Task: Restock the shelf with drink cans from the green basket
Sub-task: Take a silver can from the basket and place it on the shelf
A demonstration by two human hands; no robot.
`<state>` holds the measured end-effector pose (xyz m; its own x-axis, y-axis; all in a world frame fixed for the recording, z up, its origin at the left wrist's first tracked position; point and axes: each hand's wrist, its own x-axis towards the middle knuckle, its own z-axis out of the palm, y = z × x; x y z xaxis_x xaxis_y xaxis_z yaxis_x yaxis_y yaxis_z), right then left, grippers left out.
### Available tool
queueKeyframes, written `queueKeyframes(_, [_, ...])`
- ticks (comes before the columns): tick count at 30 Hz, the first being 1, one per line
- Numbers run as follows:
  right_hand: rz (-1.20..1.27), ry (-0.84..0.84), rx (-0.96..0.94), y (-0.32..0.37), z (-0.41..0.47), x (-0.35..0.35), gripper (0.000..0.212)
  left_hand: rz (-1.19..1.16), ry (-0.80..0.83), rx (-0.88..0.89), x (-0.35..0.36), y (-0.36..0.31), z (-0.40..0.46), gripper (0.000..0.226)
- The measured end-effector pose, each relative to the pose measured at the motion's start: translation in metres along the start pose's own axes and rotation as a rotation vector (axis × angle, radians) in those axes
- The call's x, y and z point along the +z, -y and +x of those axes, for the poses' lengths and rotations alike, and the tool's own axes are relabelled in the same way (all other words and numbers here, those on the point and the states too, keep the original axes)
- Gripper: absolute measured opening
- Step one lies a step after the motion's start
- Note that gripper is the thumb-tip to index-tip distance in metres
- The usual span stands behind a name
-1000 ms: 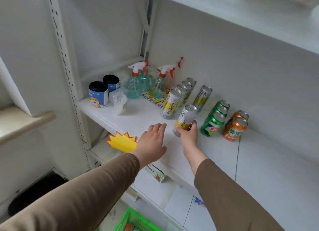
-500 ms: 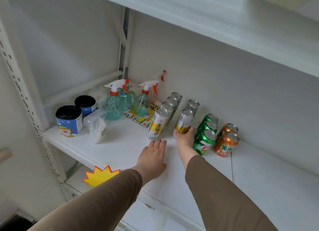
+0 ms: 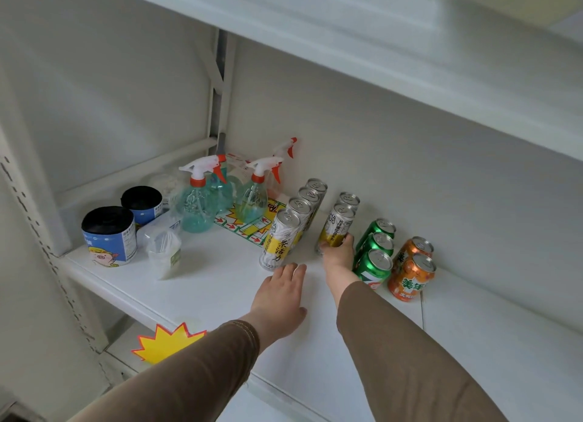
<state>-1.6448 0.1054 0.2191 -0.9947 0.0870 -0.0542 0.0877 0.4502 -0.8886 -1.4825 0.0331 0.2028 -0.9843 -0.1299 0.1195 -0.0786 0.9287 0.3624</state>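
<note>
Shelf point(image 3: 220, 283), white, carries rows of drink cans. Right hand point(image 3: 338, 255) grips the low part of a tall silver-and-yellow can point(image 3: 337, 227); its fingers point(image 3: 346, 241) curl around the can's right side. This can stands upright in front of another same can point(image 3: 349, 199), just left of the green cans point(image 3: 373, 264). Left hand point(image 3: 280, 298) lies flat on the shelf, fingers straight, near the front can point(image 3: 279, 240) of the left row.

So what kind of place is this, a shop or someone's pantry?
Probably a small shop. White metal retail shelving holds drink cans lined up in rows by brand, and a yellow starburst price tag hangs on the shelf edge.
</note>
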Motion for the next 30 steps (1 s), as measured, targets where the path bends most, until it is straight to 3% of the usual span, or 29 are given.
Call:
queueKeyframes(10, [-0.043, 0.114, 0.062, -0.006, -0.04, -0.008, 0.08, 0.031, -0.022, -0.091, -0.004, -0.003, -0.029, 0.081])
queueKeyframes(13, [-0.03, 0.233, -0.06, -0.02, -0.076, -0.013, 0.076, 0.046, -0.031, -0.137, -0.006, -0.005, -0.049, 0.082])
queueKeyframes(19, [-0.393, 0.427, -0.424, -0.053, -0.146, -0.046, 0.07, 0.081, -0.084, -0.206, -0.008, -0.002, -0.105, 0.083])
queueKeyframes(26, [-0.536, 0.445, -0.764, -0.101, -0.244, -0.081, 0.068, 0.14, -0.188, -0.216, 0.006, 0.0, -0.205, 0.079])
queueKeyframes(30, [-0.617, 0.43, -0.902, -0.137, -0.304, -0.093, 0.068, 0.165, -0.157, -0.246, 0.029, -0.003, -0.275, 0.089])
